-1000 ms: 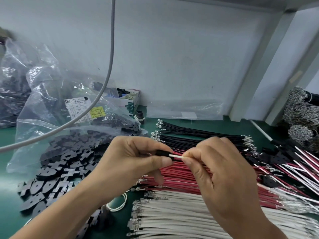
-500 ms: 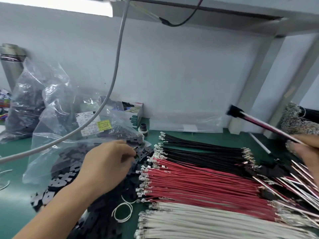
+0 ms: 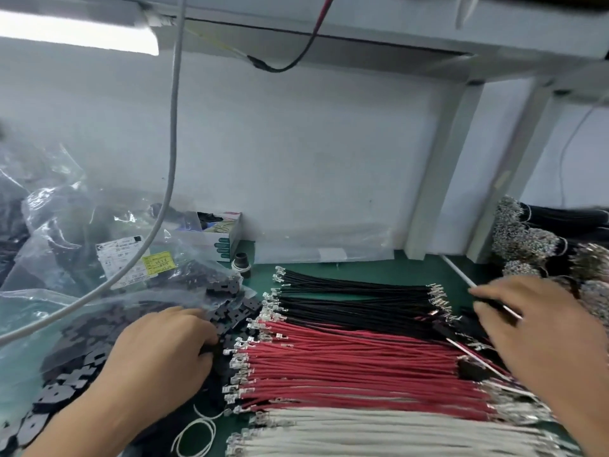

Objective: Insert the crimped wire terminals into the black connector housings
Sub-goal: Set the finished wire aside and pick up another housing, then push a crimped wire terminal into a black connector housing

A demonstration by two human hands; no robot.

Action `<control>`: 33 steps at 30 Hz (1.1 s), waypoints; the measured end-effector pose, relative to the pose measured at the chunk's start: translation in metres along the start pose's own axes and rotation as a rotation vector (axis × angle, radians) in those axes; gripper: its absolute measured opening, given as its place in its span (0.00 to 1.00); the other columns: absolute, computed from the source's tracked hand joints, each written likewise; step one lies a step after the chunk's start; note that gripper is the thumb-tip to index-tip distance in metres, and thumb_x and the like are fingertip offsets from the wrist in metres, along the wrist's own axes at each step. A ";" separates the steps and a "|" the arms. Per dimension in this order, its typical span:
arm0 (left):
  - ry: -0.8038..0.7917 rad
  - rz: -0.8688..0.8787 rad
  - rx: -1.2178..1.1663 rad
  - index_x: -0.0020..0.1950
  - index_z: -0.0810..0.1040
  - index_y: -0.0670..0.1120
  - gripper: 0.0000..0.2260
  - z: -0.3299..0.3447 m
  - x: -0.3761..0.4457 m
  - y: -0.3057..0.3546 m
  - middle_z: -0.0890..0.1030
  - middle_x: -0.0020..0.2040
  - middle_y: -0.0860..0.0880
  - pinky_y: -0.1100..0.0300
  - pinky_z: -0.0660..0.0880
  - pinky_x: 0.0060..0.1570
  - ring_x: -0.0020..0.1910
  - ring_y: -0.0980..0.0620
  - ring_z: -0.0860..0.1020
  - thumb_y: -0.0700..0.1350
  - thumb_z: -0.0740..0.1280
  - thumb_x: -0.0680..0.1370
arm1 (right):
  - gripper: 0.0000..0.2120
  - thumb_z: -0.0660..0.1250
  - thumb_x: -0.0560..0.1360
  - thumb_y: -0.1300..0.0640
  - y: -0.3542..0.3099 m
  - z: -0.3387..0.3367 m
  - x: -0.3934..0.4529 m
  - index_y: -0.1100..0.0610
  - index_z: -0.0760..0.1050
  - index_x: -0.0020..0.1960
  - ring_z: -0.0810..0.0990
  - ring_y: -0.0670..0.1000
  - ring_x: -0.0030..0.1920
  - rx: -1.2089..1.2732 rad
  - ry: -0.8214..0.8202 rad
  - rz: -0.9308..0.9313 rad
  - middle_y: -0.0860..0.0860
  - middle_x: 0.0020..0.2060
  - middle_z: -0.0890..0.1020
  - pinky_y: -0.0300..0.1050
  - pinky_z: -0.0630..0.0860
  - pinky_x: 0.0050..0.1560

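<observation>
3 bands of cut wire lie side by side on the green table [image 3: 379,270]: black wires [image 3: 356,296] farthest away, red wires [image 3: 362,367] in the middle, white wires [image 3: 379,433] nearest, each with its crimped terminals [image 3: 245,354] lined up along the left edge, probably so that 1 of each colour can be drawn off without sorting. Just left of those terminals sits the heap of black connector housings [image 3: 227,293], spilling from a clear plastic bag [image 3: 49,258], which puts housings and terminals within 1 short reach of each other. The left hand [image 3: 164,349] rests on that heap with its fingers [image 3: 202,319] curled down among the pieces; it seems to be picking 1 out, but whether anything is pinched I cannot tell. The right hand [image 3: 540,328] hovers over the far ends of the wires, beside finished assemblies [image 3: 468,357]; a thin white-tipped wire [image 3: 504,306] crosses its fingers, yet blur hides whether they grip it. Bundled spare wires [image 3: 527,239] wait at far right.
</observation>
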State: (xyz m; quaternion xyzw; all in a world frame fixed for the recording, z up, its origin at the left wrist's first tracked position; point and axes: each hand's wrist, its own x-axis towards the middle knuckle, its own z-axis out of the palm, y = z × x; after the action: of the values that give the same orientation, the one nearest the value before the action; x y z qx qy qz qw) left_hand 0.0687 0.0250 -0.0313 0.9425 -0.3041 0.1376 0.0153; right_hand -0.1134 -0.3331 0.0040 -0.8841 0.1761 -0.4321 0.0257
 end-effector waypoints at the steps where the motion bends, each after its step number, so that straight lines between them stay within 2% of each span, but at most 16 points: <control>1: 0.020 -0.008 0.002 0.55 0.81 0.59 0.11 0.000 0.000 0.001 0.80 0.51 0.63 0.64 0.78 0.46 0.53 0.62 0.77 0.55 0.63 0.76 | 0.07 0.75 0.73 0.58 -0.018 0.009 0.008 0.47 0.85 0.47 0.78 0.46 0.47 0.088 -0.029 -0.025 0.41 0.45 0.81 0.46 0.75 0.50; 4: 0.087 -0.072 -0.047 0.51 0.84 0.63 0.07 -0.004 -0.001 0.005 0.81 0.47 0.66 0.66 0.76 0.38 0.46 0.62 0.80 0.56 0.68 0.75 | 0.08 0.71 0.77 0.56 -0.068 0.059 0.023 0.44 0.85 0.52 0.78 0.41 0.50 0.245 -0.332 -0.077 0.37 0.47 0.82 0.44 0.76 0.55; 7: 0.187 -0.110 -0.177 0.44 0.86 0.60 0.05 -0.005 -0.001 0.008 0.79 0.39 0.64 0.65 0.73 0.28 0.35 0.60 0.79 0.50 0.77 0.71 | 0.13 0.66 0.80 0.51 -0.100 0.105 0.031 0.44 0.81 0.63 0.76 0.46 0.64 0.268 -0.630 -0.072 0.41 0.60 0.82 0.48 0.73 0.65; 9: 0.227 -0.085 -0.231 0.43 0.86 0.58 0.08 -0.005 -0.001 0.011 0.79 0.38 0.63 0.67 0.72 0.26 0.33 0.59 0.77 0.47 0.80 0.68 | 0.15 0.65 0.81 0.48 -0.110 0.127 0.030 0.45 0.78 0.67 0.73 0.49 0.69 0.255 -0.742 -0.091 0.43 0.65 0.79 0.51 0.71 0.68; 10: 0.241 -0.058 -0.254 0.43 0.87 0.57 0.08 -0.004 -0.001 0.013 0.78 0.37 0.63 0.68 0.72 0.26 0.33 0.60 0.77 0.46 0.81 0.68 | 0.15 0.65 0.81 0.48 -0.112 0.134 0.030 0.45 0.78 0.67 0.74 0.50 0.68 0.243 -0.758 -0.099 0.44 0.64 0.79 0.51 0.72 0.66; 13: 0.269 -0.007 -0.305 0.45 0.86 0.57 0.08 0.001 -0.002 0.017 0.79 0.38 0.62 0.65 0.77 0.27 0.35 0.61 0.78 0.46 0.79 0.70 | 0.10 0.69 0.78 0.47 -0.109 0.140 0.034 0.43 0.82 0.58 0.77 0.46 0.56 0.238 -0.736 -0.071 0.39 0.50 0.79 0.46 0.74 0.54; 16: 0.288 0.002 -0.333 0.49 0.86 0.56 0.07 0.004 -0.003 0.020 0.80 0.41 0.62 0.62 0.79 0.28 0.36 0.61 0.79 0.47 0.77 0.73 | 0.03 0.73 0.75 0.47 -0.106 0.139 0.038 0.42 0.84 0.48 0.75 0.38 0.44 0.256 -0.664 -0.115 0.36 0.39 0.76 0.36 0.68 0.42; 19: 0.316 -0.010 -0.378 0.53 0.85 0.55 0.08 0.003 -0.004 0.024 0.83 0.44 0.62 0.62 0.80 0.30 0.36 0.61 0.81 0.46 0.75 0.75 | 0.02 0.72 0.75 0.48 -0.108 0.131 0.041 0.43 0.84 0.45 0.75 0.36 0.42 0.290 -0.607 -0.132 0.36 0.39 0.78 0.36 0.69 0.44; 22: 0.344 -0.004 -0.446 0.53 0.86 0.53 0.09 -0.001 -0.005 0.028 0.83 0.44 0.62 0.65 0.78 0.29 0.34 0.61 0.80 0.44 0.77 0.74 | 0.05 0.67 0.80 0.51 -0.112 0.114 0.051 0.45 0.82 0.51 0.78 0.40 0.46 0.291 -0.495 -0.131 0.39 0.44 0.80 0.40 0.72 0.48; 25: 0.371 0.003 -0.546 0.55 0.86 0.53 0.10 0.000 -0.006 0.031 0.82 0.46 0.64 0.71 0.75 0.34 0.36 0.65 0.79 0.43 0.76 0.75 | 0.10 0.62 0.83 0.58 -0.124 0.079 0.071 0.52 0.81 0.59 0.77 0.48 0.45 0.310 -0.159 -0.249 0.46 0.45 0.77 0.36 0.70 0.43; 27: 0.362 -0.022 -0.641 0.59 0.85 0.54 0.13 0.003 -0.005 0.032 0.80 0.48 0.69 0.76 0.74 0.40 0.41 0.69 0.79 0.43 0.75 0.76 | 0.11 0.65 0.81 0.66 -0.132 0.048 0.082 0.58 0.82 0.60 0.76 0.52 0.43 0.305 0.141 -0.386 0.52 0.44 0.77 0.40 0.70 0.39; 29: 0.331 -0.068 -0.744 0.60 0.84 0.58 0.15 0.004 -0.006 0.035 0.79 0.44 0.74 0.80 0.72 0.44 0.43 0.73 0.79 0.44 0.76 0.75 | 0.14 0.68 0.76 0.71 -0.133 0.027 0.075 0.61 0.82 0.59 0.75 0.54 0.41 0.261 0.296 -0.520 0.55 0.43 0.77 0.44 0.72 0.37; 31: 0.301 -0.077 -0.847 0.53 0.83 0.65 0.15 0.001 -0.007 0.037 0.82 0.40 0.72 0.79 0.72 0.41 0.41 0.70 0.81 0.45 0.77 0.74 | 0.11 0.69 0.75 0.70 -0.130 0.020 0.047 0.61 0.83 0.55 0.74 0.54 0.40 0.218 0.259 -0.598 0.54 0.41 0.77 0.47 0.72 0.33; 33: 0.281 -0.072 -0.917 0.45 0.82 0.67 0.16 0.002 -0.008 0.041 0.83 0.41 0.70 0.77 0.73 0.36 0.38 0.67 0.81 0.44 0.78 0.73 | 0.05 0.70 0.76 0.64 -0.122 0.025 0.009 0.60 0.84 0.50 0.74 0.53 0.38 0.218 0.154 -0.594 0.52 0.40 0.77 0.47 0.72 0.32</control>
State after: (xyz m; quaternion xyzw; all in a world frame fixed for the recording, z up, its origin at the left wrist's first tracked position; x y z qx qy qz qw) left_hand 0.0394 -0.0036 -0.0372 0.8208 -0.2956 0.1144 0.4752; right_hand -0.0540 -0.2244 0.0188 -0.8535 -0.1352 -0.5027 -0.0204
